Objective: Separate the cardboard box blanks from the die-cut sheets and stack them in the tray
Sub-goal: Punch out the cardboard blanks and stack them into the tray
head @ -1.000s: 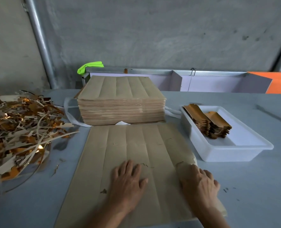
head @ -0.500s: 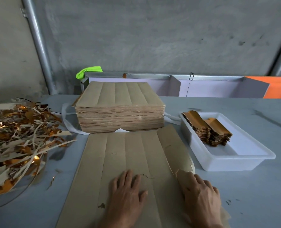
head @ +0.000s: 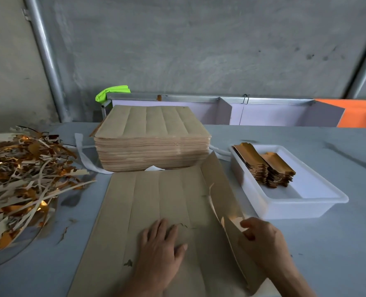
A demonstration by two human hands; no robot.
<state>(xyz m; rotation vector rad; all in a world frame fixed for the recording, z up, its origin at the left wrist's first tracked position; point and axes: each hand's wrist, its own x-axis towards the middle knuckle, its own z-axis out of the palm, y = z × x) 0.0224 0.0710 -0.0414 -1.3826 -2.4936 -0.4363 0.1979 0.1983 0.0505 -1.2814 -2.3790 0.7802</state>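
On die-cut sheet (head: 156,200): left hand (head: 159,246) flat, fingers spread; right hand (head: 261,243) pinching lifted strip (head: 222,189).

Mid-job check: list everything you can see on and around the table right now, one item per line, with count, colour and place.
die-cut sheet: one, brown, flat on the table at front centre, rightmost strip lifted
strip: one, brown with gold underside, partly torn up from the sheet's right edge
sheet stack: one tall pile, brown, behind the flat sheet
tray: one, white, right of the sheet
box blanks: two short stacks, gold-brown, in the tray's far end
scrap pile: one heap, gold and off-white trimmings, at left
white strap: one, under the stack
table: grey
green item: one, behind the stack
left hand: flat, presses the sheet
right hand: pinches the strip's near end
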